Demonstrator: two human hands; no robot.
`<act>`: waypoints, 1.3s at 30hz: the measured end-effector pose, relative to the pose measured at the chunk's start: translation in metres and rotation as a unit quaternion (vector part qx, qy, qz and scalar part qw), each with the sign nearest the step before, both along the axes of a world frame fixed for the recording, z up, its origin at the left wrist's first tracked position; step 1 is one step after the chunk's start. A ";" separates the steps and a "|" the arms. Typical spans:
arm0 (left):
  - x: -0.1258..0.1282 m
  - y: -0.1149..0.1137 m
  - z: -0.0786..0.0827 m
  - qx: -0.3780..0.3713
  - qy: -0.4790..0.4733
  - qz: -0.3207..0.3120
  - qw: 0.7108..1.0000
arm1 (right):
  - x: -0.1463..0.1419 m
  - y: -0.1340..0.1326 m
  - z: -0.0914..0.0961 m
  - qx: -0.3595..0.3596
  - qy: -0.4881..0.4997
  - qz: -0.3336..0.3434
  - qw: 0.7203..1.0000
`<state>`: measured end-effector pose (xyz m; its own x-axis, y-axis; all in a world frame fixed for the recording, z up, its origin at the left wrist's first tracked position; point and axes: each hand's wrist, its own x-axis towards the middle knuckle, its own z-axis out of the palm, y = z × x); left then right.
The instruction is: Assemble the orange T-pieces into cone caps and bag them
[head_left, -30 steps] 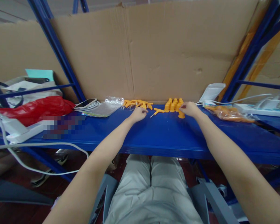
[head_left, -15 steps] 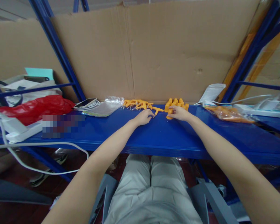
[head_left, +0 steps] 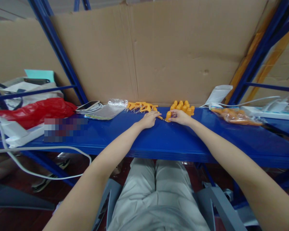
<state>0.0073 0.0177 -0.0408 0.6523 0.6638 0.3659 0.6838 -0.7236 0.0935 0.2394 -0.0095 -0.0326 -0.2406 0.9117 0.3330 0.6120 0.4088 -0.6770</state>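
Note:
My left hand (head_left: 148, 120) is closed over a small orange stick-like piece (head_left: 160, 117), and only its end shows past my fingers. A short metal chain (head_left: 164, 119) runs from that piece toward my right hand. My right hand (head_left: 181, 117) pinches an orange cap-like piece (head_left: 168, 116) just above the blue surface. Behind my right hand stand several matching cap-like pieces (head_left: 180, 104) in rows. Beyond my left hand lies a heap of orange branched pieces (head_left: 142, 106) with small chains.
A blue shelf top (head_left: 173, 138) backs onto a cardboard wall (head_left: 173, 57). To the left are a clear plastic bag (head_left: 106, 110), a phone (head_left: 90, 105) and a red bag (head_left: 43, 110). At right lies a plastic bag of orange pieces (head_left: 238, 117).
My left hand has closed on the orange stick-like piece that lay on the surface. My right hand has moved left with the cap-like piece, bringing it close to the chain.

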 end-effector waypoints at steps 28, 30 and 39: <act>-0.024 -0.003 0.029 -0.139 -0.015 0.094 0.986 | 0.004 0.007 0.005 -0.018 -0.127 -0.036 0.991; -0.029 -0.003 0.029 -0.144 -0.035 0.124 0.981 | 0.002 0.012 0.010 -0.017 -0.157 -0.044 0.986; -0.033 0.002 0.022 -0.037 -0.101 0.214 0.971 | -0.019 0.020 -0.001 0.019 -0.163 -0.106 0.981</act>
